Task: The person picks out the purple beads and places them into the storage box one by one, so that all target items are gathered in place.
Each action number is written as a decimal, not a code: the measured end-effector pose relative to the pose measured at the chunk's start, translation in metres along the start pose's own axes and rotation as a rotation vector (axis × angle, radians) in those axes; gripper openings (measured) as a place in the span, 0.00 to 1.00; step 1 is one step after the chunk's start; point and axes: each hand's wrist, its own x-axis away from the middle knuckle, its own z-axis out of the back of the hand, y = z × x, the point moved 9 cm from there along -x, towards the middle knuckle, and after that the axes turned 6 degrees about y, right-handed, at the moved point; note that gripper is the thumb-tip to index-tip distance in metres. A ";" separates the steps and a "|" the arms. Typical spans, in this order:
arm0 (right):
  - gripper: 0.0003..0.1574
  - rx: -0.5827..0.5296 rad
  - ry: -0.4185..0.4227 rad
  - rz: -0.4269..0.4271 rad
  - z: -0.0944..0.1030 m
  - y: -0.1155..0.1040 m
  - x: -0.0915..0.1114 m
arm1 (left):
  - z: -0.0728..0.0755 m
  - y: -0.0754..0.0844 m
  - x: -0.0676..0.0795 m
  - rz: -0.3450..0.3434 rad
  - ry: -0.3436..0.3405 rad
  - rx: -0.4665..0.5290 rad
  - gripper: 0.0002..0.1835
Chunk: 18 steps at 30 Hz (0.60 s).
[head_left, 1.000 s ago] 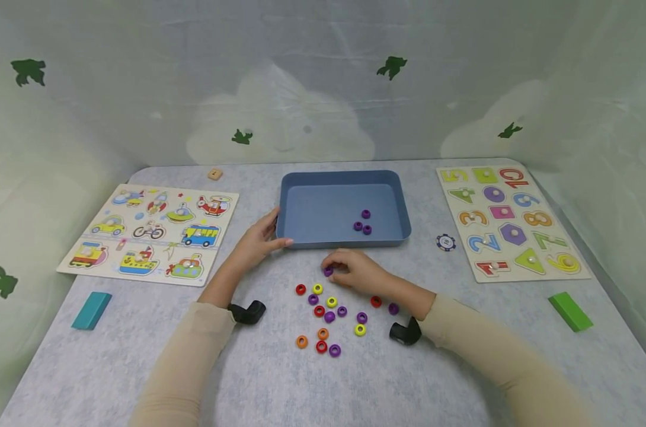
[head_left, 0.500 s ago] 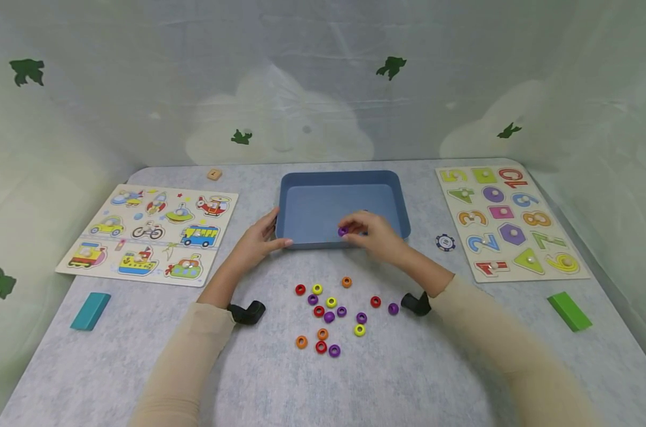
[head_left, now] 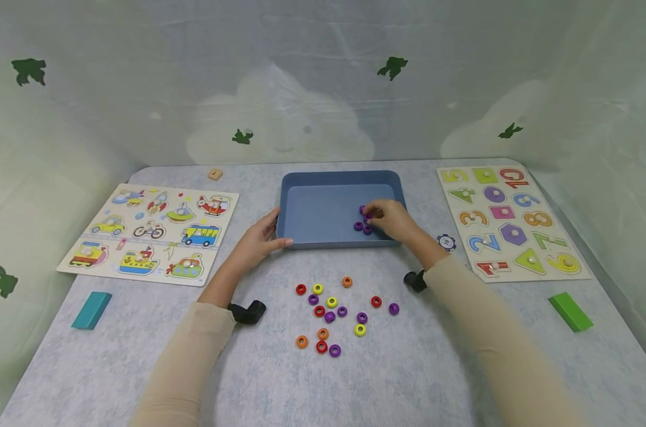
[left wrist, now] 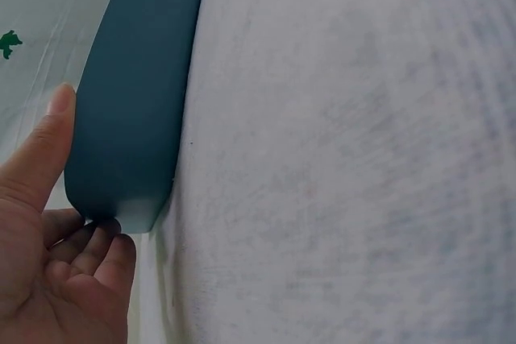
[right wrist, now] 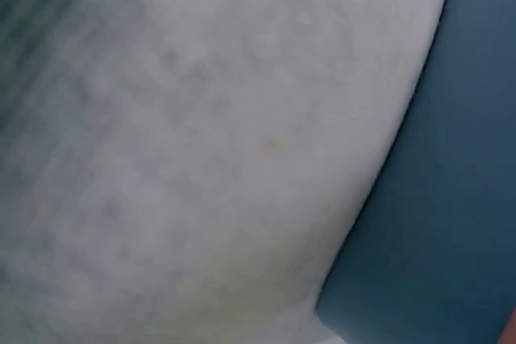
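A teal block lies at the left of the desk, nearer the person than a vehicle puzzle board; a small wooden tile rests beyond the board's right corner. The left hand grasps the blue tray at its near left corner, thumb against the near edge and fingers round the left side, as the left wrist view shows. On the desk in front of the tray are scattered loose beads, red, yellow, orange and purple. Inside the tray, toward its right side, purple beads sit clustered, with the fingertips of the right hand among them; I cannot tell whether it pinches one or has released it. Just right of the tray lies a poker chip, then a number puzzle board and, nearer the person, a green block
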 end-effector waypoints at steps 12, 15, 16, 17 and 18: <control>0.24 -0.054 0.017 0.110 0.016 -0.026 0.026 | -0.001 0.000 0.000 -0.011 0.001 0.011 0.46; 0.27 -0.107 0.020 0.209 0.024 -0.041 0.051 | 0.000 0.000 0.000 -0.015 0.004 0.008 0.47; 0.28 -0.119 0.018 0.238 0.025 -0.044 0.061 | 0.000 0.000 0.000 -0.016 0.005 0.005 0.47; 0.28 -0.128 0.015 0.258 0.026 -0.047 0.071 | 0.000 0.000 0.000 -0.016 0.005 0.003 0.47; 0.27 -0.137 0.005 0.273 0.025 -0.048 0.082 | 0.000 0.000 0.000 -0.016 0.005 0.000 0.47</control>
